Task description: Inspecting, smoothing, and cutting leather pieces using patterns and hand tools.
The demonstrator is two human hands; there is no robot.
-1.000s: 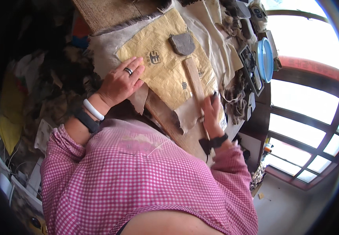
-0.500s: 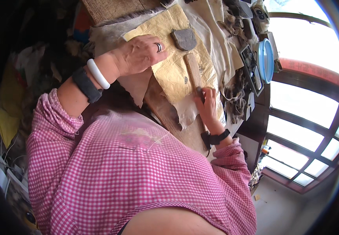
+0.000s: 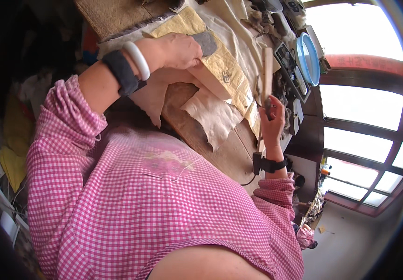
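My left hand [image 3: 182,50] is closed at the near edge of a crinkled yellow sheet [image 3: 224,70], beside a dark grey flat stone [image 3: 207,43] lying on it. Along that edge the sheet looks lifted or folded back. Below it, a pale piece of hide [image 3: 213,114] with a ragged edge rests on a wooden board [image 3: 243,144]. Held up off the sheet, to its right, my right hand [image 3: 275,121] grips a light wooden strip [image 3: 267,72] near its lower end. A small dark thing [image 3: 269,109] shows between the same fingers; its kind is unclear.
More pale hides [image 3: 231,28] and grey-brown fur scraps [image 3: 269,23] lie at the far side. A light-blue basin [image 3: 308,58] and a dark tray [image 3: 291,70] stand right of them. Windows [image 3: 360,112] fill the right. A yellow cloth [image 3: 12,163] hangs at left.
My right hand has lifted the wooden strip off the yellow sheet and moved it right. The sheet's near edge has been raised or folded, uncovering more hide. The stone appears farther left.
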